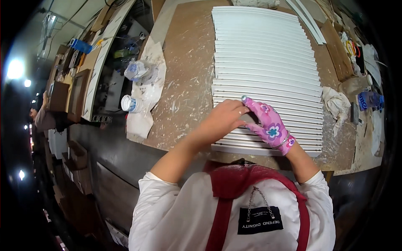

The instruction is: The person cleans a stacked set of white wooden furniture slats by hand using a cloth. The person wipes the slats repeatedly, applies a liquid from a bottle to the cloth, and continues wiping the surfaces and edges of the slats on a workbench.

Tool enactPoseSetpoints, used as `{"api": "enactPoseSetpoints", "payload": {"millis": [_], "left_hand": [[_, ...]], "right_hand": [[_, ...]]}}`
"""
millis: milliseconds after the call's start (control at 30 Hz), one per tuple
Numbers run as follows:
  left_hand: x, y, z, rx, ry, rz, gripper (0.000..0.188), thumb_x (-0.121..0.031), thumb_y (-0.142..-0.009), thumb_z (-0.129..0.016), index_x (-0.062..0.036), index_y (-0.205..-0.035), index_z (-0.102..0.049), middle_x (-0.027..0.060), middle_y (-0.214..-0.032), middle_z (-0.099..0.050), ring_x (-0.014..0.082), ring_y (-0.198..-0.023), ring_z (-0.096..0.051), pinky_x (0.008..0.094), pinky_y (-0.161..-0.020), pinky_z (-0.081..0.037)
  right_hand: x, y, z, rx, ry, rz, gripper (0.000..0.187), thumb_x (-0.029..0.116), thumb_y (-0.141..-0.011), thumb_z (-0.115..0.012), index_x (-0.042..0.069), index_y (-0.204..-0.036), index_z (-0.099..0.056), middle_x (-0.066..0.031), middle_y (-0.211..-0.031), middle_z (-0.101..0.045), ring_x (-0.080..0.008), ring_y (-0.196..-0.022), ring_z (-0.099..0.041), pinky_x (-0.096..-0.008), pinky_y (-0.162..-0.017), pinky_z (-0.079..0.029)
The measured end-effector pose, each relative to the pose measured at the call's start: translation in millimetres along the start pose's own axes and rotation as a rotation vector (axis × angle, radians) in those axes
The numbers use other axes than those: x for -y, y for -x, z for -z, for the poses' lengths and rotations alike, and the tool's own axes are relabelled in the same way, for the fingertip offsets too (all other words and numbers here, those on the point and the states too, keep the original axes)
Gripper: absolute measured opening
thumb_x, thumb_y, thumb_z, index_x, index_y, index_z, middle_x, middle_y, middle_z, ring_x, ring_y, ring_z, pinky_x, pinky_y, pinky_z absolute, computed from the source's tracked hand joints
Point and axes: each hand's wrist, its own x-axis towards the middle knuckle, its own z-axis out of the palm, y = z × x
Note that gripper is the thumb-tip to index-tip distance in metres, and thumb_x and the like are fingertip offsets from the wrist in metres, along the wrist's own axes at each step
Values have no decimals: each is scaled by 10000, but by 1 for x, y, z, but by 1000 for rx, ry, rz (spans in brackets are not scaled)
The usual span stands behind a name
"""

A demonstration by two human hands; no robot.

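Long white slats [268, 54] lie side by side in a broad stack on the worktable, their ends forming a stepped edge. Over the near part of the slats, my bare left hand [226, 116] is curled with its fingers bent; a ring shows on one finger. What its fingertips hold, if anything, is hidden. Close beside it, my right hand [270, 125] wears a pink glove with a flower pattern. Its thumb and forefinger are apart and reach toward the left fingertips, and no held thing shows between them.
The brown worktable [184, 71] is spattered white. To the left stand a white plastic cup [128, 103] and a clear plastic bag [137, 70]. A crumpled white cloth [336, 104] and a blue-labelled bottle [369, 100] lie right. Another person [45, 117] is at far left.
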Motion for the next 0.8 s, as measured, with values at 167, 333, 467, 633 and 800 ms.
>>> {"api": "enactPoseSetpoints", "payload": {"millis": [167,333,467,633,800], "left_hand": [[-11,36,9,58,28,86,387,-201,-835,-660,-54,-1182,-574,148,-1121,-608,345,-1053,-544,414,-913,-435],[22,62,26,1,-162,207,377,-211,-825,-669,-36,-1148,-585,166,-1094,-619,353,-991,-574,411,-889,-449],[121,83,83,-335,-387,481,289,-180,-816,-660,-33,-1062,-621,162,-1041,-629,343,-987,-575,414,-870,-448],[187,93,90,-398,-568,495,289,-144,-795,-660,-42,-1061,-617,156,-1048,-620,348,-1020,-559,409,-886,-439],[186,91,75,-498,-560,439,288,-126,-784,-647,-40,-1057,-613,152,-1032,-615,350,-993,-570,410,-861,-452]], "right_hand": [[16,6,-18,173,-72,13,631,242,-860,-603,60,-1417,-370,-181,-1189,-555,-357,-1067,-532,-419,-958,-408],[29,12,-12,125,87,14,640,259,-860,-601,43,-1412,-361,-201,-1342,-444,-381,-1188,-458,-433,-1028,-357],[23,36,11,-31,124,-140,526,227,-877,-583,26,-1344,-449,-196,-1295,-513,-352,-1210,-466,-404,-1046,-350],[6,104,31,-82,122,-341,434,157,-875,-600,21,-1279,-519,-189,-1210,-574,-350,-1127,-534,-388,-987,-406],[11,127,34,-170,81,-419,431,65,-859,-607,28,-1279,-520,-166,-1174,-589,-325,-1093,-564,-373,-955,-430]]}}
